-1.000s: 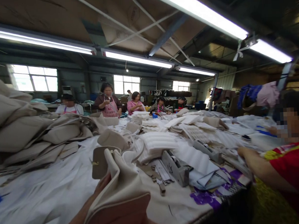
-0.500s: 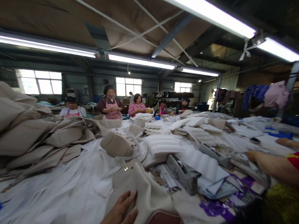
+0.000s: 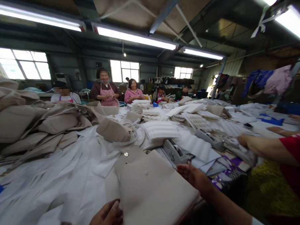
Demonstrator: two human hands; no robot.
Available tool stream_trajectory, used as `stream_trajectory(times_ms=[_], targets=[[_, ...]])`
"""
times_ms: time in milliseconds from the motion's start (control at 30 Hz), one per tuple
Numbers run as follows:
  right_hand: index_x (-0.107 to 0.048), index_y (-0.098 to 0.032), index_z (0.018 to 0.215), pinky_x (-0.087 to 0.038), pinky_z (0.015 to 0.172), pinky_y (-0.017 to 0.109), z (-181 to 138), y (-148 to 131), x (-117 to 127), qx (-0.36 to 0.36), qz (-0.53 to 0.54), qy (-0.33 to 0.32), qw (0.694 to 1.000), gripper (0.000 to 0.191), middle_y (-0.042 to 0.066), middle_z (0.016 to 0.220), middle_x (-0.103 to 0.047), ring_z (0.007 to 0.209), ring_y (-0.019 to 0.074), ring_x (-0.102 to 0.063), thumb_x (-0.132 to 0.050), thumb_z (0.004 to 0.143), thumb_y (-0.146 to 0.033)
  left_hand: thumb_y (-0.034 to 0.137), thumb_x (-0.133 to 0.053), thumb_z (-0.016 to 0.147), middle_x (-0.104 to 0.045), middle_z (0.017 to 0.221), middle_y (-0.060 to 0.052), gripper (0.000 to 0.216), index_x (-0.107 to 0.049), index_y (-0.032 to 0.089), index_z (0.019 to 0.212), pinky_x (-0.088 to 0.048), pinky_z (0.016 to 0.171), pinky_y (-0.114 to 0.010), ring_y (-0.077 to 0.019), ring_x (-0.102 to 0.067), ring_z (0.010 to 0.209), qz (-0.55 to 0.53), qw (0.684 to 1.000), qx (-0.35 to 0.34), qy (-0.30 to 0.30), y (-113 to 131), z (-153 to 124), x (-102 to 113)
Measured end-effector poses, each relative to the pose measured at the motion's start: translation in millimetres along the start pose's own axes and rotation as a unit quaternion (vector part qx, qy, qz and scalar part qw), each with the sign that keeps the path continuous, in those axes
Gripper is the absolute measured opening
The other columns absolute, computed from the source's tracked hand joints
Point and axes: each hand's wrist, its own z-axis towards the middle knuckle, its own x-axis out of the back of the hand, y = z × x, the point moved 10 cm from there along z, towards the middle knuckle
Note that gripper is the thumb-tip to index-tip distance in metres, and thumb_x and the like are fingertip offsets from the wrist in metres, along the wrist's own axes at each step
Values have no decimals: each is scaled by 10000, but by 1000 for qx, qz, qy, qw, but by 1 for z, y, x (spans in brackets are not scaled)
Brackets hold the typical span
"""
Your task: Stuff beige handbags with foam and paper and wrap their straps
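Note:
A beige bag (image 3: pixel 150 188) lies flat on the white-covered table (image 3: pixel 56 193) right in front of me, its flap open with a metal snap showing. My left hand (image 3: pixel 106 220) rests at the bag's near left corner, fingers curled against its edge. My right hand (image 3: pixel 192 174) reaches past the bag's right side, fingers stretched out and holding nothing, close to a grey tape dispenser (image 3: pixel 175 151).
A heap of beige bags (image 3: pixel 28 124) fills the left. White foam sheets (image 3: pixel 160 130) and a second tape dispenser (image 3: pixel 208 139) cover the middle. A co-worker in a red sleeve (image 3: pixel 293 149) reaches in from the right. Several people work at the far end.
The bag has been laid down flat on the table. My left hand slid from its top to its near corner. My right hand has come into view, reaching forward.

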Motion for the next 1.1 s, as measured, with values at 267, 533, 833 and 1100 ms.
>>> stream_trajectory(times_ms=[267,533,833,1100], targets=[[-669,-182,1142,-485,860,413,-6,11,-49,-95,-130,-82,983,574,98,1109,-700,932,258,-660,-822,620,-367,378,-772,686,-753,934,-101,444,-625,166,1049,-582,678,-336,-249,-716,785,-84,994,21,-64,9,-14,-35],[-454,-252,1333,-535,768,390,-10,21,-89,-34,38,-53,997,805,65,1062,-706,862,233,-686,-818,616,-278,423,-784,628,-720,833,-16,646,-566,204,1195,-546,557,-251,-178,-680,673,27,993,-83,83,64,-31,25],[-654,-144,898,-531,648,340,-4,52,-111,-129,-80,-72,986,374,56,758,-711,643,192,-651,-711,724,-470,611,-535,795,-747,848,-65,466,-656,188,949,-546,658,-310,-260,-705,785,276,959,-48,34,59,-18,38],[-648,-153,931,-462,746,339,45,17,-128,31,-481,1,876,234,84,868,-696,822,231,-625,-641,773,-325,473,-407,895,-657,1193,-201,557,-511,86,1282,-468,911,-369,-319,-628,1087,525,830,-127,138,92,30,19]])
